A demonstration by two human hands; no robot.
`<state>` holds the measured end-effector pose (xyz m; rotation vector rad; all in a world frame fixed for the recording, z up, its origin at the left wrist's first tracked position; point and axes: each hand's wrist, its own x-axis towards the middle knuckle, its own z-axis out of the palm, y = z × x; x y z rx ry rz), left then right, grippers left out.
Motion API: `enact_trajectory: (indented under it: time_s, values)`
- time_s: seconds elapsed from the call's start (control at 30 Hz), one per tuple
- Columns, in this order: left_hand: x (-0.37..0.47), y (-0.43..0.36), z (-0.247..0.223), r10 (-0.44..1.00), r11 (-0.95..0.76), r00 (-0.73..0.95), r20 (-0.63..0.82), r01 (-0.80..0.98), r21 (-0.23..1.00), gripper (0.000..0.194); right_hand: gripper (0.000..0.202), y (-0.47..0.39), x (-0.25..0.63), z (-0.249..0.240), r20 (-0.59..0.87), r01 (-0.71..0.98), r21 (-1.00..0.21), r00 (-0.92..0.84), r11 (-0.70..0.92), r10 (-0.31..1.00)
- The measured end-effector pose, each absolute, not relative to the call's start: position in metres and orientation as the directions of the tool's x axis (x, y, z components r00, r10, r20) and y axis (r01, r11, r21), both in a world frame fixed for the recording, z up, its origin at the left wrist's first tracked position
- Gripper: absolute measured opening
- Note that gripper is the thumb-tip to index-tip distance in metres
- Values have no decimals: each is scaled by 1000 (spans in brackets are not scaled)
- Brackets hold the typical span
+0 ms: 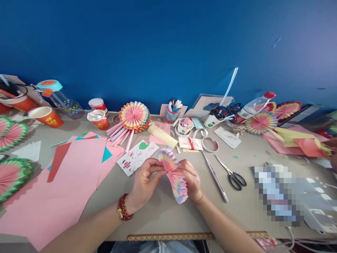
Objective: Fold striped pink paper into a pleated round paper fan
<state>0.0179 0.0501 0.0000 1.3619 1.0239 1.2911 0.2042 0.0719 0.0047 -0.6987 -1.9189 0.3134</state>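
Note:
A pleated paper fan (179, 188) in pink, yellow and lilac is held above the table, pinched in at its middle and flaring at both ends. My left hand (147, 179) grips its centre from the left, thumb and fingers pressed together. From the right, my right hand (190, 178) closes on the same fan near its middle; some of those fingers are hidden behind the paper. Just beyond the hands lies a white card (137, 156) with drawings. To the right of my right hand are a utility knife (216, 179) and black-handled scissors (233, 175).
Pink paper sheets (71, 175) cover the table's left part. Finished paper rosettes (134, 116) stand at the back, near a pen cup (172, 114), tape rolls (210, 144) and red paper cups (46, 117). A blue wall (158, 49) rises behind. Blurred-out items lie at right.

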Motion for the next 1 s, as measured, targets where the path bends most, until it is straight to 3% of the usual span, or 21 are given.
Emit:
enact_trajectory:
  time_s: [0.13,0.23,0.67,1.0]
  values:
    - [14,48,1,863,-505,103,495,188,842,20,16,73,203,5,726,301,-543,-301,784,619]
    - [14,49,5,801,-598,157,577,237,766,24,13,74,203,3,706,300,-562,-311,771,636]
    - [12,48,9,712,-703,275,646,268,659,45,13,73,202,11,716,270,-565,-309,779,626]
    - [11,51,2,747,-665,230,624,273,695,35,12,78,205,8,769,205,-497,-345,843,538]
